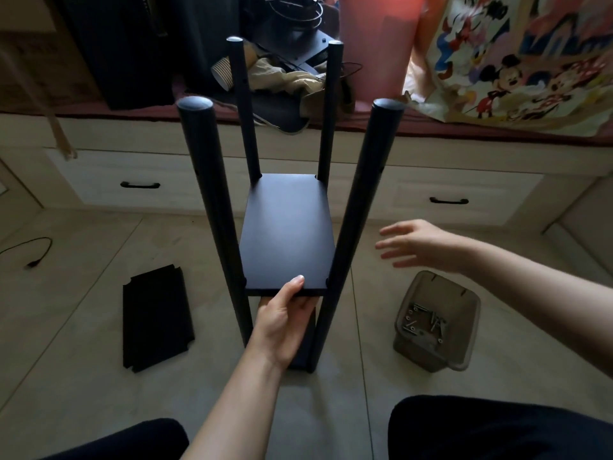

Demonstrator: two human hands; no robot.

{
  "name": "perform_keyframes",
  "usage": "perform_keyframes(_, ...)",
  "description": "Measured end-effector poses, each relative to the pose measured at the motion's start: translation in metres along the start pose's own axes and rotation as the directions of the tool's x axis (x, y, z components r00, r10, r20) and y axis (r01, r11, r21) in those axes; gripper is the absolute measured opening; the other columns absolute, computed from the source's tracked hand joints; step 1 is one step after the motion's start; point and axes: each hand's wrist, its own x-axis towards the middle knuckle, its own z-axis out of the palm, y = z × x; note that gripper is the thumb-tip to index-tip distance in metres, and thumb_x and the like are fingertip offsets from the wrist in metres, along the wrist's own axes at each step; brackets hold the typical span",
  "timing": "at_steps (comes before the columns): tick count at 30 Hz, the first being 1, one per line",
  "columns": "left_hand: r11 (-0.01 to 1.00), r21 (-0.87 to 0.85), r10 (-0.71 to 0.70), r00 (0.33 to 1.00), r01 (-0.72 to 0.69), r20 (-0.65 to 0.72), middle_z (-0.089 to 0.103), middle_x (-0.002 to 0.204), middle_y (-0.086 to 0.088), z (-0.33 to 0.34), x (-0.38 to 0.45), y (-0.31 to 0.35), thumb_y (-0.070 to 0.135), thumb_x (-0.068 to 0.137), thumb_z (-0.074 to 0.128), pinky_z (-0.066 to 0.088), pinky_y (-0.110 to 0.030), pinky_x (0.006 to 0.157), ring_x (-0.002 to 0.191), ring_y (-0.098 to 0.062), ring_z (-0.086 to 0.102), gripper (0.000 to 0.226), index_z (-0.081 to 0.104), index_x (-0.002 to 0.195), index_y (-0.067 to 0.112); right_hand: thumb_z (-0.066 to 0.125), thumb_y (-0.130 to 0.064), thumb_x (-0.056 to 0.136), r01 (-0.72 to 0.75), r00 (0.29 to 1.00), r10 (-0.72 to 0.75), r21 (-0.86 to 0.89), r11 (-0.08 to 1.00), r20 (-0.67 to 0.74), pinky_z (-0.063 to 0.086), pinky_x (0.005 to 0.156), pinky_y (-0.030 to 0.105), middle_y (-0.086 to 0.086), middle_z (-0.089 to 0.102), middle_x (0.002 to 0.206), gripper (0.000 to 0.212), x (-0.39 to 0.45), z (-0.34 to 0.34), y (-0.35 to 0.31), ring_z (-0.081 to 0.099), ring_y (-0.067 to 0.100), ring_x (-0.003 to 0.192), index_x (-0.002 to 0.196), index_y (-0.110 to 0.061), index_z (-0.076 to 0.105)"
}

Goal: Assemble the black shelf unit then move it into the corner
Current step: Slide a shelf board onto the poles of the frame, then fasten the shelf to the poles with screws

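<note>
The black shelf unit (pixel 285 227) stands upright on the tiled floor in front of me, four round poles rising around a black shelf board (pixel 282 234). My left hand (pixel 285 313) grips the near edge of that board, thumb on top and fingers underneath. My right hand (pixel 418 244) hovers to the right of the near right pole (pixel 361 200), fingers spread and straight, touching nothing. A second black shelf board (pixel 156 317) with notched corners lies flat on the floor to the left.
A translucent grey tub (pixel 438 323) holding several screws sits on the floor at right. White drawers (pixel 139 184) under a cluttered window bench run along the back. A black cable (pixel 33 254) lies at far left. My knees fill the bottom edge.
</note>
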Motion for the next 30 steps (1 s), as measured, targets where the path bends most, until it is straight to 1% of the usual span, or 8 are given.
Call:
perform_keyframes(3, 1.000, 0.016, 0.011, 1.000, -0.011, 0.003, 0.068, 0.120, -0.013, 0.000, -0.001, 0.000, 0.004, 0.084, 0.061, 0.051, -0.040, 0.102, 0.106, -0.025, 0.070, 0.041, 0.061, 0.125, 0.003, 0.070, -0.017, 0.089, -0.048, 0.999, 0.048, -0.014, 0.999, 0.014, 0.058, 0.079, 0.029, 0.004, 0.072, 0.114, 0.039, -0.013, -0.008, 0.046, 0.070, 0.015, 0.101, 0.126, -0.016, 0.058)
perform_keyframes(6, 0.999, 0.035, 0.016, 1.000, -0.016, -0.002, 0.068, 0.119, -0.012, 0.000, -0.002, -0.001, 0.005, 0.083, 0.062, 0.055, -0.038, 0.098, 0.105, -0.024, 0.070, 0.044, 0.060, 0.127, 0.006, 0.072, -0.017, 0.088, -0.105, 0.994, 0.104, -0.024, 0.994, -0.043, 0.055, 0.065, 0.021, 0.006, 0.072, 0.107, 0.037, -0.013, -0.006, 0.091, 0.071, 0.011, 0.090, 0.123, -0.014, 0.061)
perform_keyframes(9, 0.997, 0.074, 0.005, 1.000, -0.005, 0.004, 0.063, 0.128, -0.013, -0.003, -0.003, -0.001, 0.007, 0.084, 0.060, 0.049, -0.043, 0.105, 0.112, -0.025, 0.067, 0.052, 0.054, 0.136, 0.008, 0.068, -0.015, 0.091, -0.126, 0.991, 0.112, -0.209, 0.970, -0.078, 0.054, 0.073, 0.023, 0.007, 0.069, 0.116, 0.035, -0.003, 0.004, 0.130, 0.067, 0.016, 0.095, 0.125, -0.010, 0.062)
perform_keyframes(12, 0.995, 0.097, -0.018, 1.000, 0.017, 0.008, 0.063, 0.127, -0.011, -0.004, -0.003, -0.001, 0.009, 0.084, 0.060, 0.045, -0.046, 0.107, 0.112, -0.025, 0.066, 0.051, 0.054, 0.134, 0.011, 0.063, -0.016, 0.093, -0.145, 0.989, 0.121, -0.475, 0.868, -0.080, 0.051, 0.084, 0.028, 0.010, 0.067, 0.120, 0.032, 0.009, 0.019, 0.162, 0.064, 0.020, 0.103, 0.122, -0.005, 0.064)
perform_keyframes(15, 0.993, 0.112, -0.027, 0.999, 0.024, 0.029, 0.067, 0.118, -0.009, -0.003, -0.003, -0.002, 0.010, 0.083, 0.060, 0.050, -0.044, 0.102, 0.106, -0.022, 0.069, 0.040, 0.058, 0.123, 0.013, 0.061, -0.025, 0.094, -0.183, 0.981, 0.186, -0.615, 0.767, -0.061, 0.049, 0.090, 0.035, 0.013, 0.063, 0.124, 0.036, 0.017, 0.037, 0.191, 0.062, 0.026, 0.109, 0.123, -0.004, 0.060)
perform_keyframes(18, 0.993, 0.121, -0.021, 0.999, 0.016, 0.041, 0.067, 0.119, -0.008, -0.004, -0.002, -0.001, 0.010, 0.084, 0.060, 0.050, -0.044, 0.102, 0.111, -0.024, 0.068, 0.039, 0.058, 0.123, 0.014, 0.061, -0.028, 0.094, -0.198, 0.973, 0.225, -0.694, 0.692, -0.053, 0.045, 0.096, 0.031, 0.015, 0.055, 0.135, 0.047, 0.020, 0.050, 0.212, 0.055, 0.029, 0.122, 0.133, -0.005, 0.049)
perform_keyframes(23, 0.991, 0.128, -0.038, 0.998, 0.030, 0.058, 0.067, 0.118, -0.009, -0.004, -0.001, -0.003, 0.010, 0.084, 0.060, 0.053, -0.043, 0.101, 0.115, -0.026, 0.065, 0.029, 0.064, 0.113, 0.011, 0.049, -0.011, 0.098, -0.126, 0.992, 0.104, -0.688, 0.715, -0.073, 0.044, 0.092, 0.029, 0.016, 0.056, 0.134, 0.039, 0.020, 0.064, 0.226, 0.057, 0.030, 0.119, 0.136, -0.013, 0.050)
perform_keyframes(30, 0.990, 0.142, -0.027, 0.999, 0.022, 0.038, 0.065, 0.122, -0.010, -0.001, 0.000, -0.004, 0.010, 0.084, 0.059, 0.057, -0.042, 0.096, 0.113, -0.026, 0.066, 0.040, 0.058, 0.124, 0.013, 0.049, 0.002, 0.091, 0.113, 0.985, 0.015, -0.717, 0.688, 0.169, 0.048, 0.096, 0.032, 0.007, 0.062, 0.125, 0.043, 0.011, 0.096, 0.223, 0.059, 0.023, 0.118, 0.129, -0.015, 0.060)
